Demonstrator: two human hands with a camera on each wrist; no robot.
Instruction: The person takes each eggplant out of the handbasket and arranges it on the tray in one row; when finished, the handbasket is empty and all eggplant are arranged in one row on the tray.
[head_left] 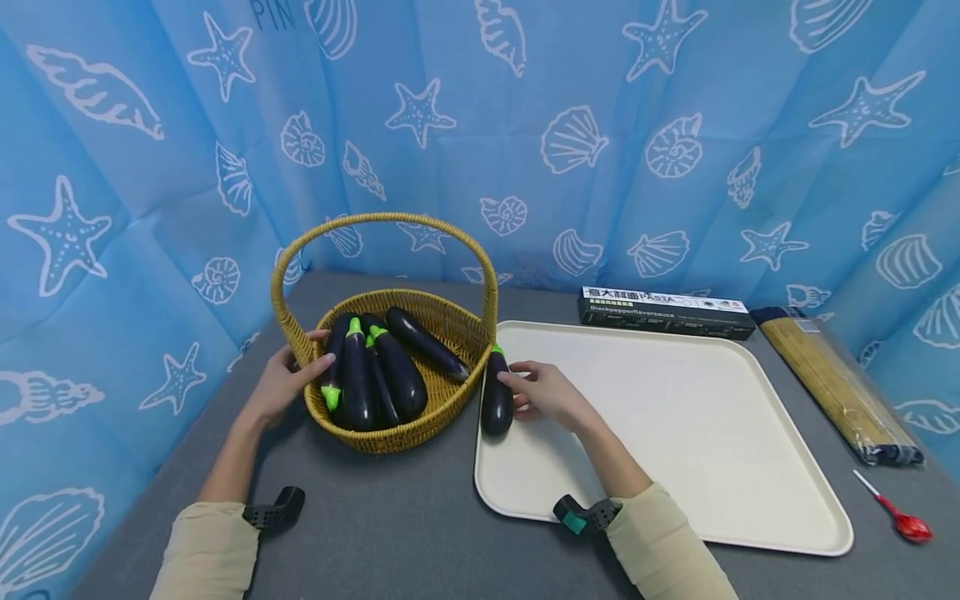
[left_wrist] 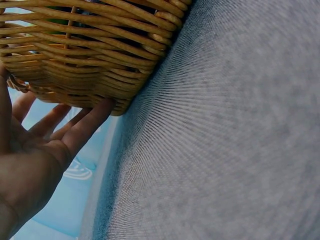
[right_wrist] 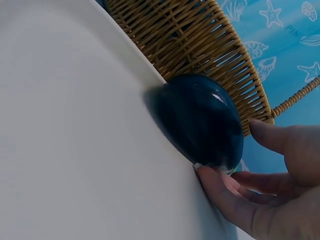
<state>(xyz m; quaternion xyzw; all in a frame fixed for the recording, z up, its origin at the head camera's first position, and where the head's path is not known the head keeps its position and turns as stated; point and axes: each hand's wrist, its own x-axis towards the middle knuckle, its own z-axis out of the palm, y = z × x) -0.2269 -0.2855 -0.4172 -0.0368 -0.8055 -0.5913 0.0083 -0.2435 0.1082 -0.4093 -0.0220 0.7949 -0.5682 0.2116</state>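
Your right hand [head_left: 551, 396], the nearer, holds the eggplant [head_left: 497, 400] on its left, long axis running away from you; your left hand [head_left: 283, 383] grips the basket [head_left: 390, 440].

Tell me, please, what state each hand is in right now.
Left hand: closed on the side of the basket.
Right hand: touching the eggplant at the tray's left edge; whether it grips cannot be told.
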